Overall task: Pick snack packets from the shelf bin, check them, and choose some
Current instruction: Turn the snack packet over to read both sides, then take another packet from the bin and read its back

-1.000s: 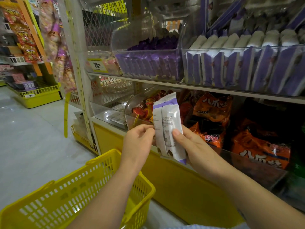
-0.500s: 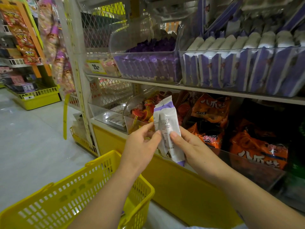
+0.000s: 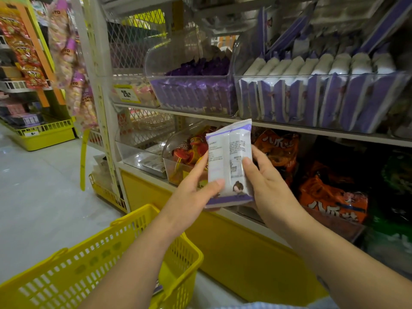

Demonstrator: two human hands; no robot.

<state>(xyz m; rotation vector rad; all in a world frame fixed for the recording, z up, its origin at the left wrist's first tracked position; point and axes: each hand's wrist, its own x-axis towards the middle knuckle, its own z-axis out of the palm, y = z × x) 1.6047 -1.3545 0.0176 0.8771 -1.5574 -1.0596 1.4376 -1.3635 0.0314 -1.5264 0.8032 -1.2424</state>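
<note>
A white and purple snack packet stands upright in front of the lower shelf, its printed back facing me. My left hand grips its left edge and bottom. My right hand holds its right edge with the thumb on the print. On the upper shelf a clear bin holds a row of the same white and purple packets on edge. Beside it, a second clear bin holds darker purple packets.
A yellow shopping basket hangs off my left forearm, below the hands. Orange snack bags fill the lower shelf to the right. A clear bin of red and yellow sweets sits behind the packet. The yellow shelf base runs below; grey aisle floor lies left.
The packet has turned from a slant to upright and flat toward me. My left hand has slid down to its lower left corner. Both hands have risen slightly.
</note>
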